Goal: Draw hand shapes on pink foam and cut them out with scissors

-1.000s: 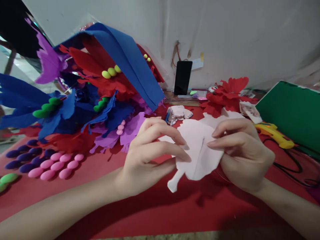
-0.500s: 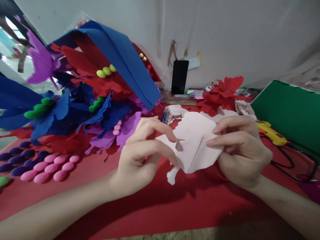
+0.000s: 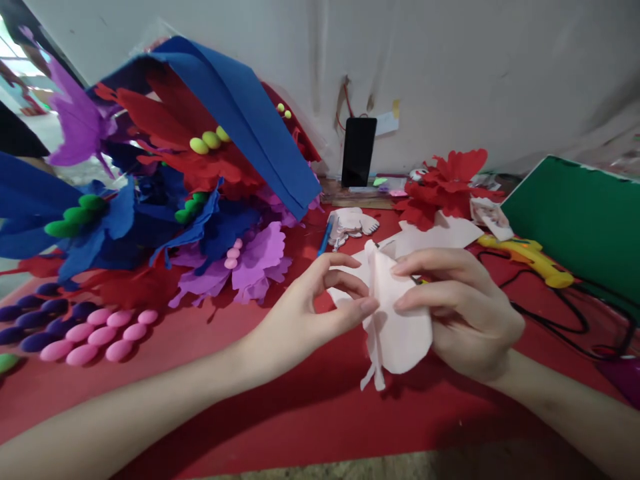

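Note:
A pale pink cut-out [image 3: 404,340] of thin sheet, wing-like with scalloped edges and thin tails at the bottom, is folded and held upright in front of me. My right hand [image 3: 470,320] grips its right side, two fingers on the near face and the thumb hidden behind. My left hand [image 3: 315,310] pinches at its folded left edge, thumb in front. Behind it on the red table [image 3: 300,420] lie more pale pink sheet [image 3: 450,232], a small stack of white cut-outs [image 3: 350,223] and a blue pen [image 3: 326,235].
To the left are blue, red and purple butterflies [image 3: 257,263], a folded blue sheet [image 3: 245,107], and rows of pink ovals [image 3: 119,350] and dark purple ovals [image 3: 37,341]. A phone [image 3: 359,153] leans at the back. A yellow glue gun [image 3: 537,260] with black cord and a green board [image 3: 575,220] lie right.
The cut-out has turned from spread and facing me to folded, more edge-on. My left fingers have closed in along its left edge; my right hand has shifted slightly left.

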The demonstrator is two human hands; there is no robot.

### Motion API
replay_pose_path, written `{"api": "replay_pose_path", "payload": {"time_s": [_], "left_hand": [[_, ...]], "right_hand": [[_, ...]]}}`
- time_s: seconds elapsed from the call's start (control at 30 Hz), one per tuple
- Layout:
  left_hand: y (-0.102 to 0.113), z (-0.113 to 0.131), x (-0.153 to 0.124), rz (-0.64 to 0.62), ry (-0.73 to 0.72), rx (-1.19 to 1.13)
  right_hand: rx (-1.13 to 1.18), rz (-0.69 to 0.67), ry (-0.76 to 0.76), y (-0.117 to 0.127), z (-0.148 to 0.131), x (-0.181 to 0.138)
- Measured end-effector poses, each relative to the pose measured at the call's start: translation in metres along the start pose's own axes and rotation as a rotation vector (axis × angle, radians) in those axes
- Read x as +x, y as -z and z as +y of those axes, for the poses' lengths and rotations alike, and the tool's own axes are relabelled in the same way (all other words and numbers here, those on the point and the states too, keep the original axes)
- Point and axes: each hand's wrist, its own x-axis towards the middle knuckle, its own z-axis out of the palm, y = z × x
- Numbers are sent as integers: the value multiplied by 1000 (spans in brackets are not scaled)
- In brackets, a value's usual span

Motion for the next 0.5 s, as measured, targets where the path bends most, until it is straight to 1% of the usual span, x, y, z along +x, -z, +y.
{"api": "replay_pose_path", "payload": {"time_s": [0.23, 0.33, 0.4, 0.5], "left_hand": [[0, -2, 1, 44, 16, 29], [1, -1, 2, 11, -16, 36], [2, 0, 2, -11, -32, 88], [2, -1, 1, -70, 43, 134]], "right_hand": [[35, -30, -13, -3, 2, -2], [36, -53, -13, -4, 5, 0], [31, -94, 3, -6, 7, 1], [29, -176, -16, -10, 10, 1]]}}
